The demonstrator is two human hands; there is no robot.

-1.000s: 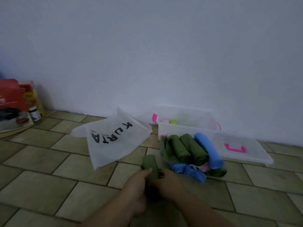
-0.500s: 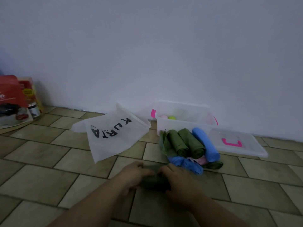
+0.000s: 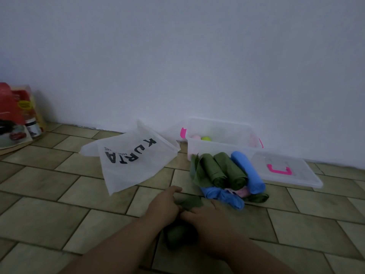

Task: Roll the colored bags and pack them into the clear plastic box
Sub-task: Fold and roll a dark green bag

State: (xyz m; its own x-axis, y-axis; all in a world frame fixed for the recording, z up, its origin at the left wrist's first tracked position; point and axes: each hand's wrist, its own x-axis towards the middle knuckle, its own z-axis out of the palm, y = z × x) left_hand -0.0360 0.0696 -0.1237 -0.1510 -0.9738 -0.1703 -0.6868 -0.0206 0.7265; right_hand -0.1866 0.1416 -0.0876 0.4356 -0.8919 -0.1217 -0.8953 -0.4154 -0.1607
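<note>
A person kneels over a dim tiled floor [image 3: 59, 214], both hands set on a dark green bag [image 3: 190, 202] that is partly rolled. The left hand [image 3: 164, 204] curls its fingers [image 3: 172, 191] over the bag's loose far end, and the right hand [image 3: 209, 217] lies across the roll with its fingers bent towards the left hand, seeming to pinch the fabric. The low light hides the exact hold. Beyond the fingers and to their right lies a pile of rolled bags [image 3: 223, 171], green and blue, with unrolled blue and pink ones beneath. Just behind that pile, against the wall, stands the clear plastic box [image 3: 217, 149], open, with a pink and a yellow-green thing inside. Its lid [image 3: 286, 175] lies flat beside it. Beyond the fingers to the left is a white bag [image 3: 130, 161] printed KURTA. The likely trouble is the roll springing loose. The thin fabric looks slippery, and if either hand eases before the end is tucked, the bag could unwind. A lopsided roll may also take up more room in the box. Lifting it over the pile could knock those finished rolls apart.
</note>
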